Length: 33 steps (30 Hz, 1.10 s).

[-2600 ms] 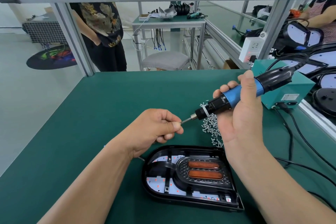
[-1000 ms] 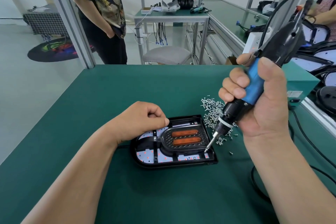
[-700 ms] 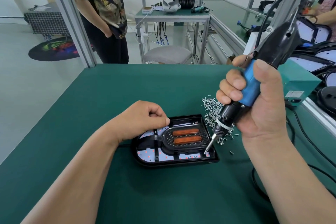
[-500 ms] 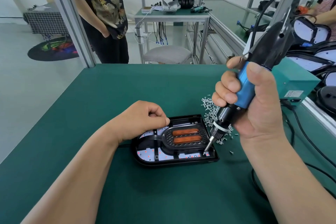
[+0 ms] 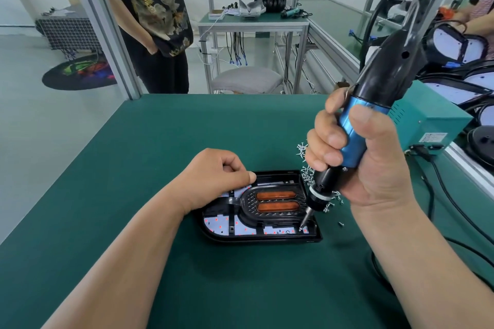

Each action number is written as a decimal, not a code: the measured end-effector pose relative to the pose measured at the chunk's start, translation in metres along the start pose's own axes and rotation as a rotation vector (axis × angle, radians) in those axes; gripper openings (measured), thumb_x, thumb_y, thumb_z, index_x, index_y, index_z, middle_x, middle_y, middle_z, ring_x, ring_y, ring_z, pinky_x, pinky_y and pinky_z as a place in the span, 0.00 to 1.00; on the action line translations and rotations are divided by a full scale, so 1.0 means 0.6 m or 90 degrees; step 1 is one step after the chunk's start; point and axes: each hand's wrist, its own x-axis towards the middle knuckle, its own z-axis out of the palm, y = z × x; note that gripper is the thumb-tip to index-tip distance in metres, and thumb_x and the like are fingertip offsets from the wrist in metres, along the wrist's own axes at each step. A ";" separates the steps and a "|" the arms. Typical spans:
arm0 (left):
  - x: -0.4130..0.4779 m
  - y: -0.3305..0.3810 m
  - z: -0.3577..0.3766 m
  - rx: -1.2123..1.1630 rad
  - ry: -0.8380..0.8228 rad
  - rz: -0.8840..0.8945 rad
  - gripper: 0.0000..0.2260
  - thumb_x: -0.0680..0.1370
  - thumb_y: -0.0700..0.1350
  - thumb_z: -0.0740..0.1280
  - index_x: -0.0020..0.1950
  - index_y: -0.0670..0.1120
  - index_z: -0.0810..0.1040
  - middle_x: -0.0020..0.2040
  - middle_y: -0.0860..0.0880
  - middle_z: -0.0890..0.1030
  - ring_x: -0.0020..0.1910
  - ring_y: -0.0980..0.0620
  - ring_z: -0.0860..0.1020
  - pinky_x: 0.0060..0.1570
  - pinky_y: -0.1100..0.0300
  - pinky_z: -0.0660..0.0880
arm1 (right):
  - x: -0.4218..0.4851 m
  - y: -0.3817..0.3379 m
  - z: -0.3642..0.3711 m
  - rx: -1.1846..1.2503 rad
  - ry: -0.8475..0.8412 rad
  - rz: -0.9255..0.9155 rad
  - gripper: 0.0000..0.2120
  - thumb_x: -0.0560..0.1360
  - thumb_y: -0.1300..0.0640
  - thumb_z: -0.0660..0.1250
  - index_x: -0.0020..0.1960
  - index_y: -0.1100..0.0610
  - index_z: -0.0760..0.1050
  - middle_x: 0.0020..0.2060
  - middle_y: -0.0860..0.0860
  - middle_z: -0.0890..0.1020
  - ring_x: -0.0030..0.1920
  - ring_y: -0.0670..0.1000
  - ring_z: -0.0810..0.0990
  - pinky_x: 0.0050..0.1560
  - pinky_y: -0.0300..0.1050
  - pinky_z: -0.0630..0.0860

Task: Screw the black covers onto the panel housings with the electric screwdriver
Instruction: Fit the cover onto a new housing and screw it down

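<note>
A black panel housing (image 5: 260,238) lies flat on the green bench mat. Inside it sits the black cover (image 5: 248,196), with a mesh part and two orange windows. My left hand (image 5: 216,176) rests as a fist on the housing's far left part, thumb against the cover; nothing shows in it. My right hand (image 5: 374,168) grips the blue-and-black electric screwdriver (image 5: 387,72), which stands nearly upright. Its bit tip (image 5: 301,228) touches the housing's near right corner. A pile of small silver screws (image 5: 302,151) lies just behind the housing, partly hidden by my right hand.
A green power box (image 5: 433,120) stands at the right with black cables (image 5: 449,195) trailing over the mat. More housings (image 5: 481,141) are stacked beyond the right rail. A person (image 5: 160,35) stands behind the bench's far edge. A few loose screws (image 5: 340,224) lie right of the housing.
Earlier my left hand pinched a screw at the raised bit. Since then the driver swung upright and down onto the near right corner, and my left hand settled on the housing. Little moved in the last second.
</note>
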 end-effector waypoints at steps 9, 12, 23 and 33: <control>-0.001 0.000 -0.001 -0.002 0.005 0.009 0.13 0.75 0.51 0.80 0.37 0.46 0.83 0.26 0.55 0.67 0.27 0.54 0.63 0.29 0.66 0.64 | 0.003 0.001 0.007 -0.009 0.000 0.022 0.18 0.72 0.44 0.78 0.49 0.53 0.74 0.32 0.46 0.74 0.27 0.45 0.73 0.31 0.42 0.73; -0.001 0.002 -0.001 -0.007 0.003 0.014 0.13 0.75 0.51 0.80 0.37 0.46 0.82 0.26 0.54 0.67 0.28 0.54 0.63 0.29 0.66 0.63 | 0.002 0.004 0.007 0.010 -0.014 0.025 0.18 0.72 0.46 0.78 0.50 0.55 0.73 0.32 0.46 0.74 0.26 0.45 0.72 0.31 0.42 0.73; -0.001 0.002 -0.004 0.016 -0.008 0.008 0.13 0.75 0.50 0.80 0.38 0.45 0.82 0.25 0.53 0.72 0.26 0.56 0.68 0.30 0.66 0.68 | 0.001 -0.004 -0.016 0.079 0.157 -0.095 0.11 0.78 0.51 0.68 0.58 0.55 0.76 0.32 0.46 0.72 0.28 0.44 0.69 0.33 0.40 0.71; 0.002 0.011 -0.006 -0.174 -0.019 -0.069 0.11 0.79 0.47 0.64 0.52 0.45 0.85 0.37 0.51 0.76 0.32 0.54 0.69 0.33 0.62 0.68 | 0.007 0.012 -0.025 0.168 0.358 -0.136 0.08 0.83 0.51 0.61 0.52 0.55 0.74 0.36 0.48 0.71 0.32 0.47 0.70 0.38 0.42 0.72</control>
